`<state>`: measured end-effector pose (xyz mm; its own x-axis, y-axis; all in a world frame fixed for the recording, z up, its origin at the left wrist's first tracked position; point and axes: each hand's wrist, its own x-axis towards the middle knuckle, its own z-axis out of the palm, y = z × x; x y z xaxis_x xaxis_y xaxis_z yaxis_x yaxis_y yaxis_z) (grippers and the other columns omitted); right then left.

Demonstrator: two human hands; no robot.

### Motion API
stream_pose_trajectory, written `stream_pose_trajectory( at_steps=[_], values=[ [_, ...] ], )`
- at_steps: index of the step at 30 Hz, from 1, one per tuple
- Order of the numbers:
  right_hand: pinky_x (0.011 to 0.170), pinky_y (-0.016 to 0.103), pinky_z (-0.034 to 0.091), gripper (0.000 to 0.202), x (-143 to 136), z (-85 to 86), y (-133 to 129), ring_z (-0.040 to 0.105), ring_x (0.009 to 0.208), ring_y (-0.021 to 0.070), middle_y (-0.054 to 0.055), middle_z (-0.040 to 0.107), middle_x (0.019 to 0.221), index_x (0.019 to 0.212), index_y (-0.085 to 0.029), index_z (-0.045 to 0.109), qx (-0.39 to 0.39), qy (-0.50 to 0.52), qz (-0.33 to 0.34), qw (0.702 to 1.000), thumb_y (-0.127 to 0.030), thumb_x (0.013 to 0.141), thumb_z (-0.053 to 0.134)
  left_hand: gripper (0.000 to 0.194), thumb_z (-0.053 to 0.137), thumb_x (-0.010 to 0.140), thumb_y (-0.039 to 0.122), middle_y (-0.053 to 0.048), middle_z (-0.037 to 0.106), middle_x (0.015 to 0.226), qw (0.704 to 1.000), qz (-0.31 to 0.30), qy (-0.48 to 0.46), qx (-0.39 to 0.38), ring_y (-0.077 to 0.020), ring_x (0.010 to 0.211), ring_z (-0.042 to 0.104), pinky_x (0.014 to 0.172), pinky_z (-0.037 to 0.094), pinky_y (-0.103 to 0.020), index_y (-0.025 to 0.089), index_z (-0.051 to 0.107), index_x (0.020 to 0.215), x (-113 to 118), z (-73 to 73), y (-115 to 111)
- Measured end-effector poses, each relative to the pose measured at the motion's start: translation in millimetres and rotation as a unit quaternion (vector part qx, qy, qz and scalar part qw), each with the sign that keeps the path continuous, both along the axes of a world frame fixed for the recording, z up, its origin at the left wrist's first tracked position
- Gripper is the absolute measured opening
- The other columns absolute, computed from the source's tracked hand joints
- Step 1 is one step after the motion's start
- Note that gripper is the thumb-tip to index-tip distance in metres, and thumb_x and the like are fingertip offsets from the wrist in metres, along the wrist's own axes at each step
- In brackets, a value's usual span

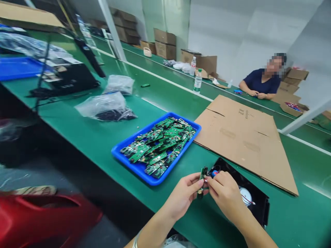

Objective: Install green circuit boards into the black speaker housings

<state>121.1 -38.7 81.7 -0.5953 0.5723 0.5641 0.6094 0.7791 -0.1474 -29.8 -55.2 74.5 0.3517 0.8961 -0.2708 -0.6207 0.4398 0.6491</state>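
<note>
My left hand [184,193] is closed on the edge of a narrow green circuit board [202,175], held upright above the table. My right hand [226,193] meets it there, fingers pinched at the board's side. A tiny white and red bit shows at those fingertips, too small to name. Just behind the right fingers is a blue cylindrical part [214,173]. Below the right hand lies a black plastic housing [261,203], partly hidden by it. Inside sits a round silver speaker [245,196] with a red wire and a small white plug.
Left of my hands, a blue tray [116,153] holds many green circuit boards. A flat cardboard sheet [248,137] lies beyond the housing. Plastic bags [103,106], a lone board [145,85] and a bottle [198,82] stand farther off. Another person [263,81] sits across the tables.
</note>
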Motion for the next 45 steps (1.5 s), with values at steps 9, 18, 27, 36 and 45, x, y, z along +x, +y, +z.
stream_pose_trajectory(
  at_steps=[9, 18, 27, 36, 45],
  values=[
    [0.057, 0.029, 0.025, 0.034, -7, 3.4, -3, 0.033, 0.062, 0.0151, 0.004, 0.043, 0.062, 0.063, -0.010, 0.053, 0.064, -0.028, -0.013, 0.997, -0.007, 0.092, 0.037, 0.041, 0.081, 0.058, 0.031, -0.008, 0.070, 0.096, 0.995, 0.031, 0.098, 0.004, -0.0207, 0.093, 0.061, 0.077, 0.051, -0.025, 0.016, 0.069, 0.094, -1, -3.1, 1],
    [0.057, 0.029, 0.031, 0.016, -7, 4.6, -4, 0.037, 0.063, 0.0144, 0.005, 0.050, 0.065, 0.082, -0.005, 0.059, 0.073, 0.047, 0.024, 0.996, -0.003, 0.088, 0.045, 0.037, 0.081, 0.060, 0.027, -0.005, 0.072, 0.094, 0.990, -0.036, 0.123, 0.064, -0.0147, 0.089, 0.064, 0.072, 0.048, -0.016, 0.017, 0.066, 0.092, -17, -1.8, 1],
    [0.057, 0.028, 0.033, 0.019, -1, 4.8, -7, 0.036, 0.063, 0.0139, 0.007, 0.051, 0.067, 0.079, -0.006, 0.057, 0.025, 0.067, 0.082, 0.994, -0.004, 0.089, 0.042, 0.035, 0.081, 0.058, 0.027, -0.007, 0.072, 0.096, 0.984, -0.061, 0.133, 0.097, -0.0162, 0.086, 0.066, 0.073, 0.050, -0.020, 0.016, 0.058, 0.083, -20, 0.4, -1],
    [0.066, 0.030, 0.038, 0.027, 6, 21.6, -3, 0.044, 0.072, 0.0158, 0.005, 0.054, 0.075, 0.077, -0.009, 0.057, -0.002, -0.021, 0.029, 0.999, -0.014, 0.095, 0.038, 0.041, 0.072, 0.069, 0.031, -0.008, 0.066, 0.105, 0.975, -0.075, 0.196, 0.074, -0.0211, 0.097, 0.060, 0.077, 0.046, -0.026, 0.017, 0.054, 0.104, -12, -5.0, 1],
    [0.065, 0.028, 0.042, 0.017, 102, 34.6, -29, 0.053, 0.079, 0.0168, 0.002, 0.057, 0.086, 0.090, -0.018, 0.058, -0.345, -0.158, -0.283, 0.881, -0.005, 0.087, 0.048, 0.050, 0.069, 0.068, 0.051, -0.007, 0.062, 0.117, 0.957, -0.167, 0.229, 0.055, -0.0190, 0.090, 0.063, 0.075, 0.047, -0.025, 0.022, 0.051, 0.105, -12, 4.3, -4]
  ],
)
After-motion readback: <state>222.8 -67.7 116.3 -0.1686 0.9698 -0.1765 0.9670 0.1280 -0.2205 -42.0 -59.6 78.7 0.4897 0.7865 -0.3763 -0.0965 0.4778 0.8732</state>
